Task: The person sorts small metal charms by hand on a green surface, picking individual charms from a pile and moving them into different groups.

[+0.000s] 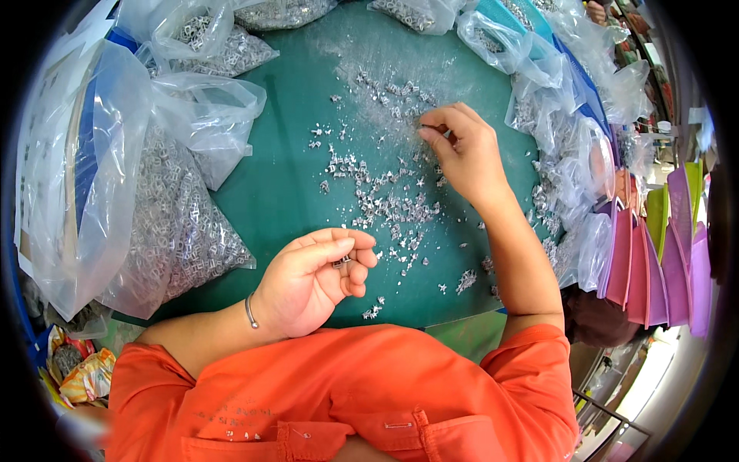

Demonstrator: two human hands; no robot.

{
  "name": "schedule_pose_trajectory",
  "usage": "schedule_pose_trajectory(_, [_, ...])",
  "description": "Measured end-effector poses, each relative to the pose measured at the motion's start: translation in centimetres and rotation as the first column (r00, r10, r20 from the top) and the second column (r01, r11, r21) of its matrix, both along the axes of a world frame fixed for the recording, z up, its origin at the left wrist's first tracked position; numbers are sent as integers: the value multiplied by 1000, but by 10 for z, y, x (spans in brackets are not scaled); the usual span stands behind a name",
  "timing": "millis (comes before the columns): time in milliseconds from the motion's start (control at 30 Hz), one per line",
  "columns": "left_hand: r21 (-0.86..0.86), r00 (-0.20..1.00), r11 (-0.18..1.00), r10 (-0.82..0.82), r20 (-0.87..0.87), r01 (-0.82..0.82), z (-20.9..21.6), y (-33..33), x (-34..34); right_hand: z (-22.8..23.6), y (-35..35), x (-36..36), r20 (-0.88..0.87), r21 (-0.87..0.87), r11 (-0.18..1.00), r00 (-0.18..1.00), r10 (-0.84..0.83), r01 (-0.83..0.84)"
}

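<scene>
My left hand point(317, 271) is turned palm up near the table's front, its fingers curled around small grey metal parts point(342, 262). Farther right and back, my right hand point(467, 150) pinches thumb and forefinger together over the table; a tiny dark piece shows at the fingertips, too small to make out well. Between the hands, many loose small grey parts point(377, 192) are scattered in heaps on the green tabletop point(289, 154). Another loose cluster point(396, 92) lies beyond the right fingertips, amid pale dust.
A large clear plastic bag point(173, 223) full of similar grey parts stands on the left. More filled bags point(231, 54) line the back, and others point(554, 131) the right edge. Pink, purple and green bins point(654, 254) are at the far right. A small clump point(466, 281) lies near the front.
</scene>
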State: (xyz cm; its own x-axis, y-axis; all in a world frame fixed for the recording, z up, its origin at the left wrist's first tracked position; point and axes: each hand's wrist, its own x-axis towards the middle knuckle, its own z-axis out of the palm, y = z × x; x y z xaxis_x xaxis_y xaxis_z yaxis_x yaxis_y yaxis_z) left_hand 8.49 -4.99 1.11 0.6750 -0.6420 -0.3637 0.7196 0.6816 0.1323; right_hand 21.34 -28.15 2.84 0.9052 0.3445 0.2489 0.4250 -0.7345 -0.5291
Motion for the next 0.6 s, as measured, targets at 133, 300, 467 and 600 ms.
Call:
schedule_pose_trajectory(133, [2,1000,1000,1,-8,-1,2,0,-1,17,-7,-1,-578,508,825,808,113,248])
schedule_pose_trajectory(300, [54,1000,999,-8,-8,8,5,0,-1,19,-21,-4,-690,704,555,611,389,443])
schedule_pose_trajectory(467, [85,999,996,-7,-32,9,8,0,1,17,-23,-7,-684,722,507,598,418,471])
schedule_pose_trajectory(600, [33,1000,999,7,-30,-6,4,0,-1,22,-25,-3,-767,623,625,524,370,471])
